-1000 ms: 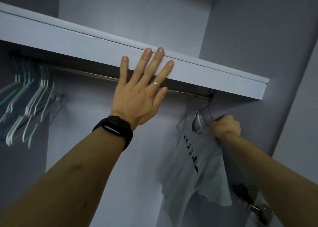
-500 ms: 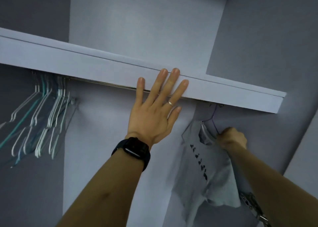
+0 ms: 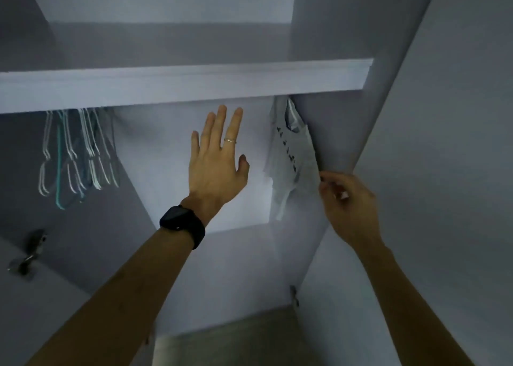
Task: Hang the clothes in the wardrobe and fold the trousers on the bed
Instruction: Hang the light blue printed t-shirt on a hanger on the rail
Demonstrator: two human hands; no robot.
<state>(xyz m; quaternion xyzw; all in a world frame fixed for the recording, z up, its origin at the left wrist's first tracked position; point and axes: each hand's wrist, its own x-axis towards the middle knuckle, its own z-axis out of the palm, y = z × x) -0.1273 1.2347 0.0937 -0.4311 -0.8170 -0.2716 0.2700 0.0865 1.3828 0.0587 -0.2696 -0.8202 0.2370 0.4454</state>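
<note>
Pale grey T-shirt with a column of small dark marks (image 3: 288, 154) hangs inside the wardrobe at the far right of the compartment, close against the pale right side panel (image 3: 333, 129). Its collar sits just under the thick white shelf (image 3: 166, 88), which hides whatever it hangs from. The left hand (image 3: 216, 165) is raised in mid-air below the shelf, palm away, with its fingers straight and spread, touching nothing. It wears a thin ring (image 3: 229, 140), and a black wristwatch (image 3: 181, 224) sits on that wrist. The right hand (image 3: 347, 199) is blurred, just beside the shirt's lower right edge, with its fingers loosely curled. Whether it pinches the cloth cannot be told. A bunch of empty white and teal wire hangers (image 3: 77, 154) hangs at the far left under the shelf. A metal door hinge (image 3: 27, 254) shows at the lower left.
</note>
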